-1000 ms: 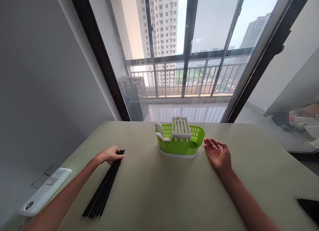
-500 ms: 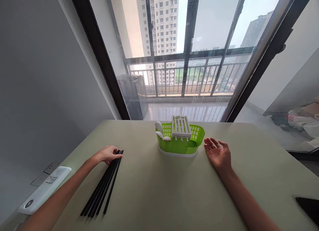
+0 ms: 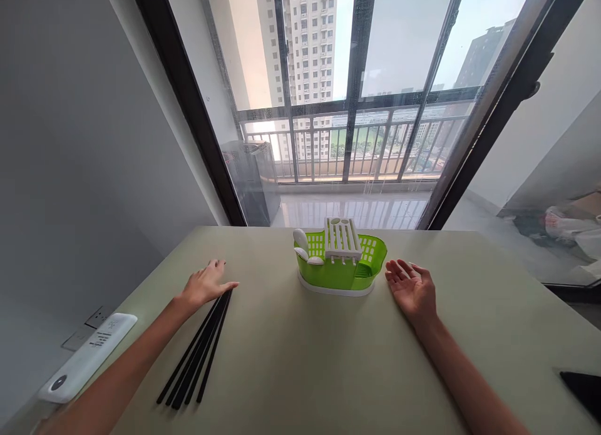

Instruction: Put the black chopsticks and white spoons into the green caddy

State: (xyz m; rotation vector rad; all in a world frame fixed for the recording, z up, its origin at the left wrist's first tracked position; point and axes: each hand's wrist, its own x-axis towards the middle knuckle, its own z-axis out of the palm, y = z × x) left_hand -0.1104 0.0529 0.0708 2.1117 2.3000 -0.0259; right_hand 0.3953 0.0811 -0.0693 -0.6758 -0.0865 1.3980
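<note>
Several black chopsticks [image 3: 201, 353] lie on the table in a loose fan, their near ends spread apart. Over their far ends is my left hand [image 3: 206, 283], palm down, thumb stretched out across the tips and fingers extended. A green basket-like holder [image 3: 335, 275] on a white base stands at the middle of the table. White spoons [image 3: 301, 240] lean in its left end, and a white slatted rack [image 3: 342, 238] sits on top. Just right of the holder, my right hand [image 3: 412, 292] rests palm up with relaxed, parted fingers, holding nothing.
A white power strip-like device [image 3: 89, 360] lies along the table's left edge, by a wall socket [image 3: 96, 317]. A dark object [image 3: 582, 388] is at the right edge. Behind the table [image 3: 328, 360] is a glass sliding door with a balcony beyond.
My left hand has opened from its grip on the chopsticks, its fingers now extended forward. The chopsticks have fanned out more than a second ago. My right hand and the holder stay put.
</note>
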